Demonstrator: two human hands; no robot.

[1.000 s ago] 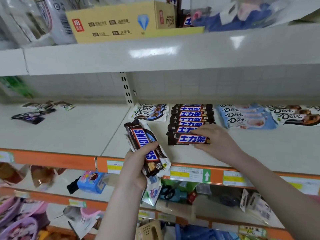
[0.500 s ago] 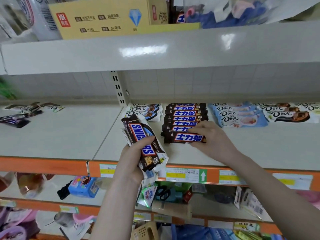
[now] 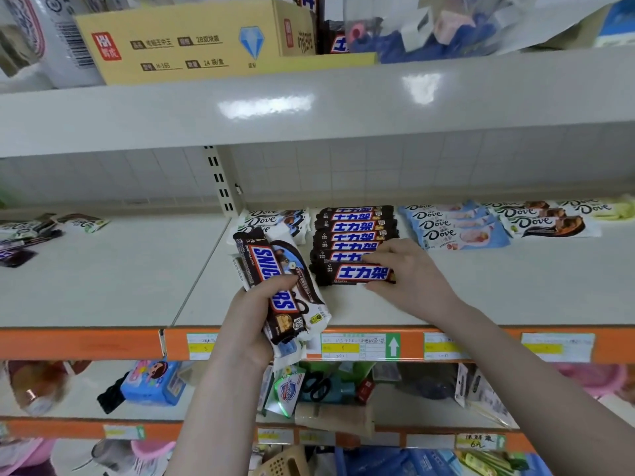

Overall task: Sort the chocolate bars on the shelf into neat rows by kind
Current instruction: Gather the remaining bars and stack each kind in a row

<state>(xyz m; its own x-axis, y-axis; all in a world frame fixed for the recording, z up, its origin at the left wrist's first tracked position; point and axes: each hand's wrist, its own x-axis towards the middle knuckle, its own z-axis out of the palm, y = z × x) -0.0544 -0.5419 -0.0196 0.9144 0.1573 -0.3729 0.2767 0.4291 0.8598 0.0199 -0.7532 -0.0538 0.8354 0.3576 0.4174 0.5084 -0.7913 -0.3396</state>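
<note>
My left hand (image 3: pixel 256 319), low in the middle of the frame, grips a bundle of bars (image 3: pixel 278 286) tilted up to the left; the top one reads Snickers, but my thumb covers the middle letters, and how many white wrappers lie under it I cannot tell. My right hand (image 3: pixel 409 274), just right of centre, pinches the right end of the front brown bar (image 3: pixel 354 273), hiding that end. This bar lies flat on the shelf (image 3: pixel 515 286) at the front of the brown row (image 3: pixel 355 231), whose bars overlap. Behind my bundle a white Dove pile (image 3: pixel 271 219) is half hidden. Blue Dove bars (image 3: pixel 457 228) lie right of the row; the loose wrappers (image 3: pixel 31 235) at left are blurred.
</note>
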